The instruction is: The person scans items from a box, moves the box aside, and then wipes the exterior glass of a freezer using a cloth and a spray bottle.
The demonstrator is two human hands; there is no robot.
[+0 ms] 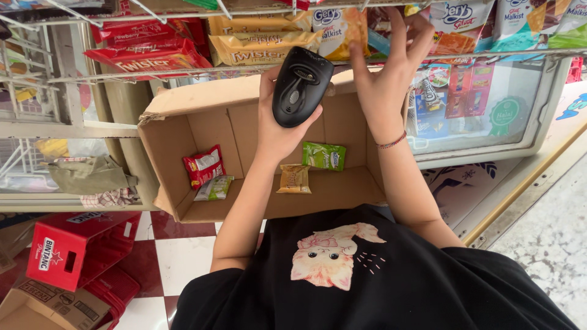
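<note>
While the left hand (278,125) wraps its fingers around the handle of a black handheld barcode scanner (299,85), holding it upright above the open brown cardboard box (165,146), the right hand (385,70) reaches up to the white wire shelf (153,72) with its fingers spread wide among the snack packets. Its fingertips lie against an orange and white biscuit packet (342,30) and the packets just beside it, though whether they actually pinch one is hard to tell, since the fingertips are partly hidden among the wrappers. A thin red string bracelet (392,143) circles the right wrist.

Inside the box, on its floor, lie four small packets well apart from the hands: a red and white snack bag (204,165) at the left, a pale green wrapper (214,188) just beside it, a green sachet (324,156) near the middle, and a tan wafer packet (295,179) below that. On the shelf to the left of the scanner sit red wafer packs (150,56) and golden wafer packs (260,44). A red plastic crate (73,250) stands on the red and white tiled floor (174,256) at lower left.
</note>
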